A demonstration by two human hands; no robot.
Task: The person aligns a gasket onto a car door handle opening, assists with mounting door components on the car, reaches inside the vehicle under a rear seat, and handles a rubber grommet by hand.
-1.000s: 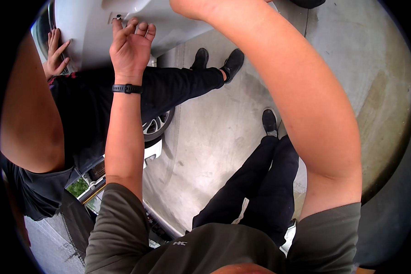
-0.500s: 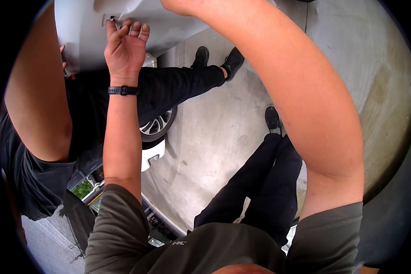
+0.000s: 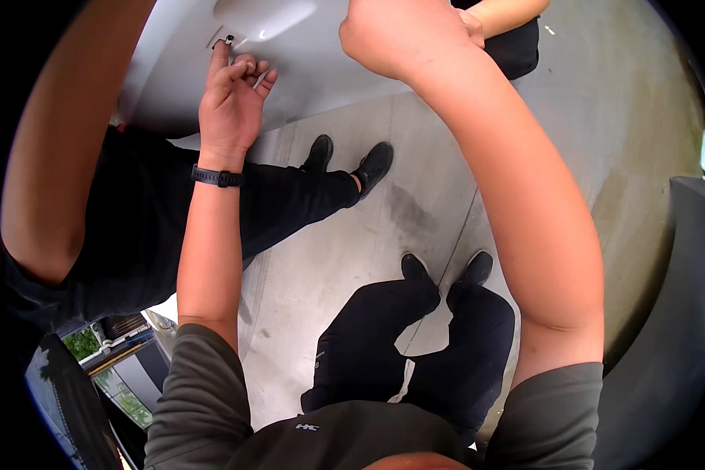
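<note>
My left hand (image 3: 233,106) is palm up against a silver-grey car body panel (image 3: 305,82). Its index finger is stretched to the edge of a small slot with a black-and-white fitting (image 3: 229,41), while the other fingers curl loosely and hold nothing. A black band (image 3: 218,176) circles that wrist. My right hand (image 3: 388,37) is raised at the top of the view, beside the panel, with its back and wrist toward me. Its fingers are hidden, so anything in them cannot be made out.
Another person's arm (image 3: 59,149) rises along the left edge, above dark trousers (image 3: 149,211) and black shoes (image 3: 374,168). A further person's forearm (image 3: 509,17) reaches in close to my right hand. Pale concrete floor (image 3: 360,235) lies below, and a dark grey curved surface (image 3: 666,313) stands at right.
The view has shifted, bringing more of my right hand into sight. Another person's forearm now shows beside it. My left index finger stays at the slot. The car wheel has left sight.
</note>
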